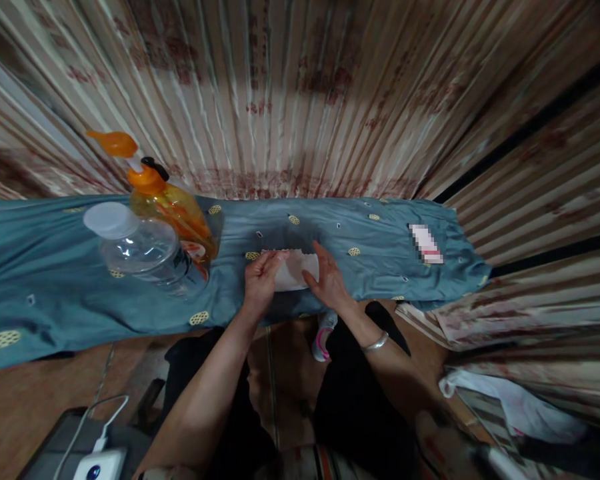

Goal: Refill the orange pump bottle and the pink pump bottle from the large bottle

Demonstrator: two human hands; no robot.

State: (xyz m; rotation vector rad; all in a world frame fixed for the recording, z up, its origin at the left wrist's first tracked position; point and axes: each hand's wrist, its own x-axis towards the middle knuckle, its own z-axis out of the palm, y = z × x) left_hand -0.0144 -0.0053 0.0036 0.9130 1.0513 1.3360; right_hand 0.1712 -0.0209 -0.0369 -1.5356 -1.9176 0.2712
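A white sheet (295,270), which looks like paper or tissue, is held above the blue cloth in front of me. My left hand (263,279) pinches its left edge between thumb and fingers. At the sheet's right edge is my right hand (327,279), fingers stretched out and thumb apart, its thumb overlapping the sheet. I cannot tell whether that thumb presses on it. A silver bangle (377,342) circles my right wrist.
Blue patterned cloth (300,217) covers the narrow table. To the left stand a clear plastic bottle (140,250) and an orange pump bottle (180,217). A small pixelated card (427,244) lies right. Pleated curtains (280,100) hang behind; a white cabled device (100,465) sits lower left.
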